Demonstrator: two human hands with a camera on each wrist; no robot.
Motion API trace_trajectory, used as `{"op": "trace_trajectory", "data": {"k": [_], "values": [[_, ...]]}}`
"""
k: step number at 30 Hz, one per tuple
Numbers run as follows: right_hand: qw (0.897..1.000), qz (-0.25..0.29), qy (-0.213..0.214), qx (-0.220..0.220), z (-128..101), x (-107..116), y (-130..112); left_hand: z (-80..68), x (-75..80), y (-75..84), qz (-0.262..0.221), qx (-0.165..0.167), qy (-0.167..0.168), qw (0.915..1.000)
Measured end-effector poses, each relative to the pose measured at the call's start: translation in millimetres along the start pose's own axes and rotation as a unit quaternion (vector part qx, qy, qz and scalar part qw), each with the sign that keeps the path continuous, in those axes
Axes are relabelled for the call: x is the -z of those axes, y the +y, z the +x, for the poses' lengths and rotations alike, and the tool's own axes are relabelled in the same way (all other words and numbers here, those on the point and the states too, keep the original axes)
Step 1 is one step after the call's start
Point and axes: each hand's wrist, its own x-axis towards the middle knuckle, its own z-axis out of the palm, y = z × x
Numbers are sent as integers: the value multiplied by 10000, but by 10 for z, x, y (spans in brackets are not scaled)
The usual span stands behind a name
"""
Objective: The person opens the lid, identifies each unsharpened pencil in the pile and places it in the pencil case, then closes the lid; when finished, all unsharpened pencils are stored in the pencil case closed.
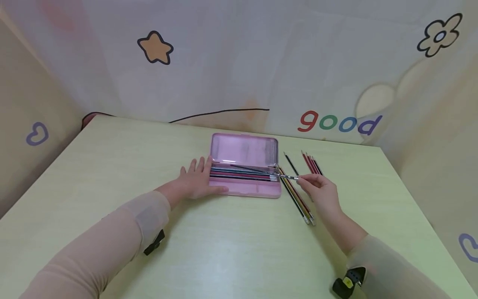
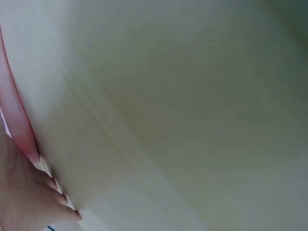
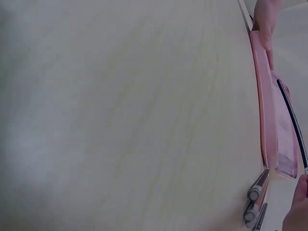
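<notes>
Pink case: open rectangular plastic pencil case [image 1: 244,171], lid raised toward the far edge of the pale green tabletop [image 1: 231,249], sitting near the middle of the far half; several dark and red pencils lying lengthwise in its tray.
Left hand: left hand [image 1: 197,182] flat on the tabletop against the case's left end, fingers straight and slightly spread, thumb along the near left corner of the case.
Right hand: right hand [image 1: 322,192] just right of the case, thumb and fingertips pinching the eraser end of a thin black pencil [image 1: 257,170].
Black pencil: slanting over the open tray, tip toward the lid, its silver ferrule crossing the case's right end.
Near bundle: yellow, black and red pencils [image 1: 296,198] side by side on the tabletop, just right of the case.
Far group: single dark pencil [image 1: 291,163] and a few red pencils [image 1: 311,163] toward the far right corner.
</notes>
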Motion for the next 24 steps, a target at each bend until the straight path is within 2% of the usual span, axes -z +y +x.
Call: {"op": "trace_trajectory", "data": {"k": [9,16,24], "values": [[9964,-833,-163,39,200,-301,-9,-28,17,10,-65,-16,-31,10000],[9931,-1076,-189,422,248,-448,-13,-53,36,23,-93,-55,-55,9999],[9934,-1066,-231,365,242,-541,-63,-61,48,27,-36,-78,-63,9999]]}}
